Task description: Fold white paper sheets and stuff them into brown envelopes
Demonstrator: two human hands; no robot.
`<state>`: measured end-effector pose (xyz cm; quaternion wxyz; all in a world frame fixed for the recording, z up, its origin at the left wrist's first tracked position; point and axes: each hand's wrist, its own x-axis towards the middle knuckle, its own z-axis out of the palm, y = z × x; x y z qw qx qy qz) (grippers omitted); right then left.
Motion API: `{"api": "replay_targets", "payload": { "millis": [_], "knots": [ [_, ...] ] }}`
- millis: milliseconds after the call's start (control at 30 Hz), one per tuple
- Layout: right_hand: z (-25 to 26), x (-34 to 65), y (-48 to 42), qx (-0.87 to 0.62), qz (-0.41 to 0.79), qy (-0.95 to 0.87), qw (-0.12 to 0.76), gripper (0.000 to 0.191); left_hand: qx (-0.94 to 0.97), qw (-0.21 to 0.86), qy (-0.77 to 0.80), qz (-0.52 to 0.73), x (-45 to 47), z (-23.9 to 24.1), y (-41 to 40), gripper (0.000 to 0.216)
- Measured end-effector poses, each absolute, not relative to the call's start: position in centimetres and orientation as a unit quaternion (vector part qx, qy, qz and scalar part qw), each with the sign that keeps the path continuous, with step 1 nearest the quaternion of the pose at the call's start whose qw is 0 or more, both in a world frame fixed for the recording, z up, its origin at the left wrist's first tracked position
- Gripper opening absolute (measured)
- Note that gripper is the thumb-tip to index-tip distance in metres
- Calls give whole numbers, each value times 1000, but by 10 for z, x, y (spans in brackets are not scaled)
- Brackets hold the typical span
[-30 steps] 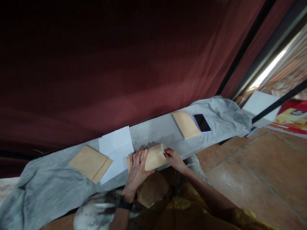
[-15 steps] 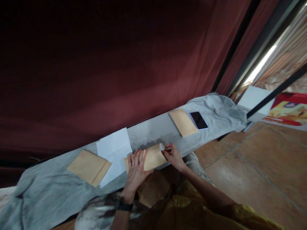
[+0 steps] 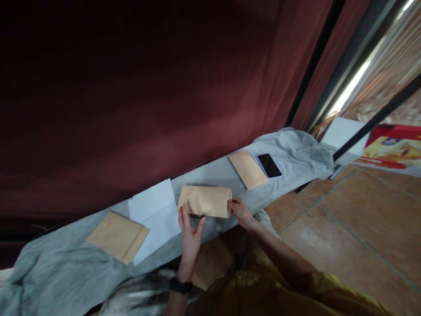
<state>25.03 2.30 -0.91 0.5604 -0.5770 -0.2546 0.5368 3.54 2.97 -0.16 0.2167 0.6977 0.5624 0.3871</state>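
Observation:
A tan paper envelope (image 3: 207,201) lies in front of me, its open end to the right with a thin strip of white paper showing there. My right hand (image 3: 240,210) pinches that open end between thumb and fingers. My left hand (image 3: 190,230) is at the envelope's lower left edge, thumb and fingers spread; the fingertips overlap the edge, and I cannot tell how firmly they touch. Left of it are white folded sheets (image 3: 158,210), partly under a stack of tan envelopes (image 3: 115,235).
A grey cloth (image 3: 59,272) covers the narrow bench. Another tan envelope (image 3: 248,169) and a phone (image 3: 269,166) lie to the right. Behind the bench hangs a dark red curtain (image 3: 164,109). A red and yellow box (image 3: 394,147) stands at far right, above the tiled floor (image 3: 345,219).
The envelope has turned over and swung level, showing its face with a faint red print. My left hand has lifted off its top and moved to the near edge. My right hand stays at the right end.

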Motion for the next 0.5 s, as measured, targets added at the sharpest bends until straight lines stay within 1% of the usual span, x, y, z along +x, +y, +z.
{"api": "replay_targets", "payload": {
  "millis": [67,100,167,200,233,300,500],
  "knots": [
    [-12,245,23,-578,529,-239,574,31,551,377,595,447,52,-11,16,75],
    [-13,242,23,-577,525,-233,580,33,478,460,591,458,62,-14,10,71],
    [-15,237,21,-576,519,-222,592,36,343,600,552,467,80,-15,2,59],
    [-16,234,20,-575,516,-218,597,37,293,650,529,461,89,-13,-1,53],
    [-17,232,20,-574,514,-214,601,39,259,681,511,456,96,-10,-2,46],
    [-18,231,18,-574,510,-208,607,39,223,708,499,448,109,-4,-1,39],
    [-20,234,15,-576,505,-208,609,33,224,694,521,443,118,-1,5,33]
  ]
}}
